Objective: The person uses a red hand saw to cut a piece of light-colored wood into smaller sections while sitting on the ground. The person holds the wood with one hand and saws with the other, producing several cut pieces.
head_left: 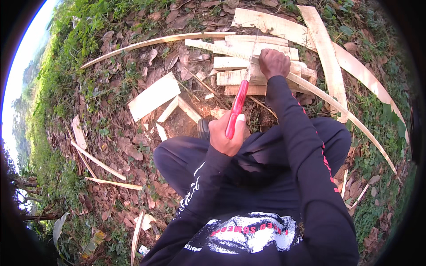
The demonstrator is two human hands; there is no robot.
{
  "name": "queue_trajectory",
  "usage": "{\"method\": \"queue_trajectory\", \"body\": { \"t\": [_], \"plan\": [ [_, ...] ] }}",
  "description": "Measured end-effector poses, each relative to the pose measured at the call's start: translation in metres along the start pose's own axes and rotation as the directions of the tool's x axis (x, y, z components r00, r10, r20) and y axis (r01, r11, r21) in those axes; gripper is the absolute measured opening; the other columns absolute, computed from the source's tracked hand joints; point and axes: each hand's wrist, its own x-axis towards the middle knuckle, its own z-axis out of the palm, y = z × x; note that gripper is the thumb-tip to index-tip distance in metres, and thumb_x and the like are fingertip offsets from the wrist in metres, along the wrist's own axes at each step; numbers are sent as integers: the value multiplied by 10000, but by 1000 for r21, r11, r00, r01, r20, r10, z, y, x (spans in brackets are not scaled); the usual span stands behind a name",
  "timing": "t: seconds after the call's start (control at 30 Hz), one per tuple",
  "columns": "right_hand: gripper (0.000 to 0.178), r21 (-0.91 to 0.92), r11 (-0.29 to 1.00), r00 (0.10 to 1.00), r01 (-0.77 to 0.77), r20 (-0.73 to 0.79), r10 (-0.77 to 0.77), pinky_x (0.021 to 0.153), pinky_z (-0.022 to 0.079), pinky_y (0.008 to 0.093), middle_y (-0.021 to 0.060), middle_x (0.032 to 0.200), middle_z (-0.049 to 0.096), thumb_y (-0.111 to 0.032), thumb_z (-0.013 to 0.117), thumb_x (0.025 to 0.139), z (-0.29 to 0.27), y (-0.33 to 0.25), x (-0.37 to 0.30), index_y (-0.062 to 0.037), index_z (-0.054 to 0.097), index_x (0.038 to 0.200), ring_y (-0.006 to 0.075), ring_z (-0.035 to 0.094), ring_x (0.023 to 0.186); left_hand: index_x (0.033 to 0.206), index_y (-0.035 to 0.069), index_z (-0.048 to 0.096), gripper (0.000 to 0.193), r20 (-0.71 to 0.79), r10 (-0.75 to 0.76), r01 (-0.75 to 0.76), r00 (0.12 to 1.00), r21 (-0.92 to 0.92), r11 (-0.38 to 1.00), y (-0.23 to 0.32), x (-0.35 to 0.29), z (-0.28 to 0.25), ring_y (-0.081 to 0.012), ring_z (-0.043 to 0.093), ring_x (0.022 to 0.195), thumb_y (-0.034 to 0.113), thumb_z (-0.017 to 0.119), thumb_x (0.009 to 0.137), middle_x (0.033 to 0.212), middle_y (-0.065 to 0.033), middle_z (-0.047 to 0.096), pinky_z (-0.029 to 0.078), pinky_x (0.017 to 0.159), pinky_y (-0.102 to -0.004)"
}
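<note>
My left hand (225, 138) is closed round the red handle of a hand saw (238, 104). Its narrow blade, seen almost edge-on, points away from me across a long, thin wooden strip (328, 98); the teeth cannot be made out. Just right of the blade, my right hand (274, 63) is a closed fist gripping the strip from above. Beneath the strip lies a stack of short, pale wooden pieces (233, 79). From the stack, the strip runs toward the lower right, past my knee.
Two wide boards (326, 57) cross at the far right. A curved strip (155, 42) lies at the far left. Nearer stands a square board (154, 96) beside short offcuts (188, 108). Leaf litter and grass (62, 137) surround my folded legs (186, 162).
</note>
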Motion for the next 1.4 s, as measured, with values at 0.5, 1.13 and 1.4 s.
{"method": "queue_trajectory", "body": {
  "t": [0.5, 1.13, 1.4],
  "plan": [
    [485, 1, 999, 998, -39, 40, 39, 852, 431, 433, 146, 850, 732, -297, 365, 930, -2, 11, 22, -51, 750, 771, 295, 668, 811, 817, -19, 638, 200, 20, -171, 172, 985, -153, 973, 27, -29, -17, -74, 482, 472, 134, 608, 943, 519, -37, 473, 369, 480, -283],
    [517, 8, 999, 995, 35, 90, -36, 830, 454, 444, 163, 810, 725, -389, 399, 905, 0, 16, 12, -45, 768, 791, 314, 673, 820, 751, -23, 560, 330, 20, -156, 157, 988, -70, 985, 43, -40, -23, -33, 400, 497, 227, 584, 963, 568, 31, 484, 283, 468, -217],
    [520, -19, 993, 994, 113, -3, -113, 811, 440, 469, 188, 836, 721, -392, 401, 902, 5, 16, 5, -27, 752, 782, 340, 663, 800, 747, -29, 557, 368, -65, -127, 121, 990, -98, 988, 39, -64, -18, -27, 396, 486, 261, 582, 973, 564, 23, 482, 269, 459, -211]
  ]
}}
